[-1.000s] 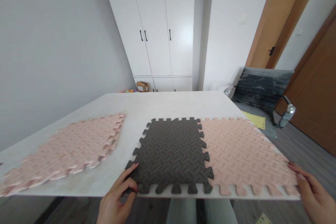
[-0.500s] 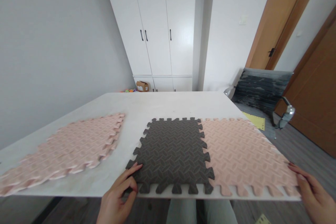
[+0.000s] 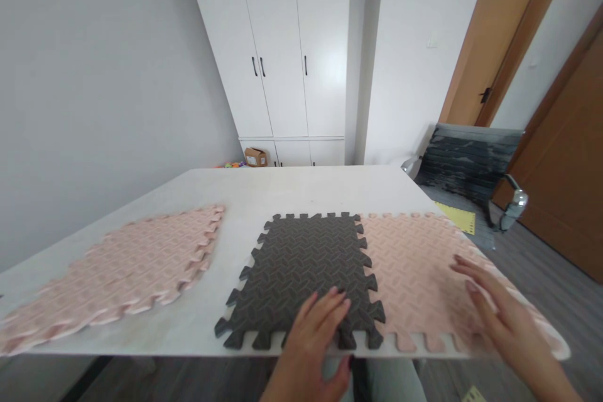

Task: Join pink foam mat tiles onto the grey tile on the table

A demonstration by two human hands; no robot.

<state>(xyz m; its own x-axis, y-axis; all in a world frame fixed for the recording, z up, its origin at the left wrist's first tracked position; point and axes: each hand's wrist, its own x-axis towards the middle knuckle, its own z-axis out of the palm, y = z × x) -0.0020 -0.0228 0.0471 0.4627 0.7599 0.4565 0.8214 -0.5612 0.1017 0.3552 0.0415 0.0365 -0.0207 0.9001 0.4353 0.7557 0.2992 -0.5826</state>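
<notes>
A dark grey foam puzzle mat tile (image 3: pixel 306 257) lies flat on the white table (image 3: pixel 282 185), its right edge interlocked with a pink foam tile (image 3: pixel 409 257). My left hand (image 3: pixel 313 339) is over the grey tile's near edge, fingers stretched out and palm down; whether it presses on the foam is hard to tell. Above the right part of the pink tile is my right hand (image 3: pixel 499 308), slightly blurred, with its fingers apart and nothing in them. A second pink foam tile (image 3: pixel 132 264) lies separately on the table's left side.
Beyond the table's right edge stands a dark office chair (image 3: pixel 466 163) with metal armrests. A yellow perforated sheet (image 3: pixel 456 218) is beside it. White cabinets (image 3: pixel 282 44) rise behind the table, with a cardboard box (image 3: pixel 255 157) at their base.
My left hand has moved right from the grey tile's near left corner to its near middle. My right hand has left the pink tile's right corner and shifted left over it.
</notes>
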